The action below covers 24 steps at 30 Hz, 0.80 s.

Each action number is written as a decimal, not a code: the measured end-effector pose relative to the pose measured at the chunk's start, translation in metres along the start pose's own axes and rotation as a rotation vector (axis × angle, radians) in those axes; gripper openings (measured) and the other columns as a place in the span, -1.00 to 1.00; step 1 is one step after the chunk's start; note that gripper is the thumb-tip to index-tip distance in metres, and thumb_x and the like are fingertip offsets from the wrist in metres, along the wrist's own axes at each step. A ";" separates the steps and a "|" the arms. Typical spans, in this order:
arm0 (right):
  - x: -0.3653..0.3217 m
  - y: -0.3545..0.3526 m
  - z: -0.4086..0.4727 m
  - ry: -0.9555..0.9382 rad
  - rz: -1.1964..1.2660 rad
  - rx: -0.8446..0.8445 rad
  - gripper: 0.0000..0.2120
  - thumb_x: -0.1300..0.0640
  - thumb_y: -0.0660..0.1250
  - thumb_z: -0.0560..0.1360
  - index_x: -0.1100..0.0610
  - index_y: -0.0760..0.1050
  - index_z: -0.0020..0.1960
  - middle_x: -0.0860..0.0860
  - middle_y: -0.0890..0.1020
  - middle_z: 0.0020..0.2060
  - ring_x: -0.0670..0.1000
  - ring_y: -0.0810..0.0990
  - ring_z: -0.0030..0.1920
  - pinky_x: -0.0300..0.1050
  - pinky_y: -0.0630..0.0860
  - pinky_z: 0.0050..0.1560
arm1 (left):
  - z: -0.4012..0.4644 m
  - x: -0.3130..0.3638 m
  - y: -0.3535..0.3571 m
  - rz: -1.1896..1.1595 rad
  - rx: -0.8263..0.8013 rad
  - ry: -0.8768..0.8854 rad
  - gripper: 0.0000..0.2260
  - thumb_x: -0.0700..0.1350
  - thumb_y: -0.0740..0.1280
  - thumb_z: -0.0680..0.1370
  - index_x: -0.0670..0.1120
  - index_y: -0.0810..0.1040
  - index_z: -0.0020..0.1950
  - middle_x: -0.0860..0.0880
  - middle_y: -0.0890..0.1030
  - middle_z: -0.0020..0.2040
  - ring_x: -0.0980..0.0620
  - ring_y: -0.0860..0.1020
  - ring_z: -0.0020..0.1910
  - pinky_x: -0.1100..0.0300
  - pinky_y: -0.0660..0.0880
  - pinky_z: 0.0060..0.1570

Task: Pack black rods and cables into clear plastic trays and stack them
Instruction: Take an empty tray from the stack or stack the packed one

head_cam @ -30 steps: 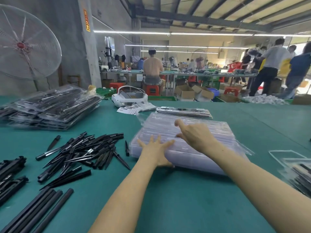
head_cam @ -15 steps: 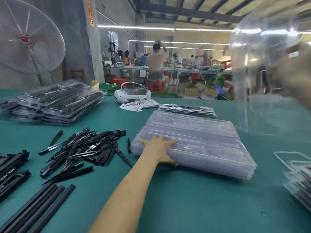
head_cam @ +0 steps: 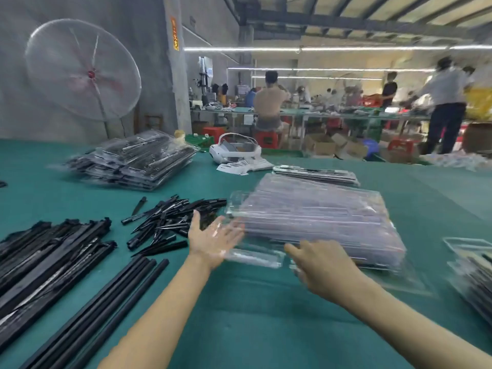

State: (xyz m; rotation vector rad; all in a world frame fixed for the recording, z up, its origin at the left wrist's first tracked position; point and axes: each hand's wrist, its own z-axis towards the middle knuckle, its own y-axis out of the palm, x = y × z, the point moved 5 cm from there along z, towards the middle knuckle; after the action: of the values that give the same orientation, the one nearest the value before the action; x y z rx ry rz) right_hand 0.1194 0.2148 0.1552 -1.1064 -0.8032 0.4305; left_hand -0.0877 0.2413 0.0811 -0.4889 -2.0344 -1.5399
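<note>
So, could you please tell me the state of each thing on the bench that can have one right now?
Left hand: open, palm up under a clear tray.
Right hand: open, over the tray's near end.
Clear tray: empty, blurred.
Stack of empty trays: unfilled.
Packed trays: filled, stacked.
Loose spikes: unpacked heap.
Long rods: unpacked, lying flat.

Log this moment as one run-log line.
left hand: open, palm up under clear tray | right hand: on tray, grip unclear | empty tray stack: on table | rods: unpacked
</note>
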 end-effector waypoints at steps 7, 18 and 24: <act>-0.081 0.023 -0.045 -0.158 0.103 0.066 -0.51 -0.36 0.54 -0.06 0.00 0.47 -0.49 -0.04 0.43 -0.64 -0.06 0.42 -0.68 -0.31 0.03 -0.59 | -0.077 0.099 -0.060 1.484 0.216 0.387 -0.89 -0.14 0.36 0.53 0.03 0.56 0.03 -0.02 0.63 -0.04 0.12 0.54 -0.21 0.31 0.42 -0.15; -0.140 0.002 -0.130 -0.241 -0.067 0.451 -0.68 0.22 0.10 0.40 -0.05 0.44 -0.45 -0.12 0.31 -0.55 -0.13 0.25 -0.61 -0.32 0.14 -0.68 | -0.114 0.078 -0.108 2.699 0.302 0.283 -0.71 0.12 0.08 0.62 -0.06 0.44 0.09 -0.02 0.50 0.07 -0.05 0.55 0.07 0.12 0.43 -0.10; -0.099 -0.014 -0.142 0.020 0.638 0.256 -0.63 -0.30 0.00 0.56 -0.24 0.56 -0.02 -0.25 0.55 -0.24 -0.27 0.54 -0.26 -0.39 0.46 -0.38 | -0.113 0.100 -0.064 1.921 0.250 0.114 -0.66 0.01 0.17 0.62 -0.12 0.33 -0.30 0.00 0.35 -0.46 0.00 0.36 -0.47 0.21 0.22 -0.44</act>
State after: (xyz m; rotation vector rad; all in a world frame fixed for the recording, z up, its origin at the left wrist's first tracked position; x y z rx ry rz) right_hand 0.1607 0.0546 0.1024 -1.1072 -0.3451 1.0247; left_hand -0.1813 0.1113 0.1161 -1.4903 -0.7337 -0.0718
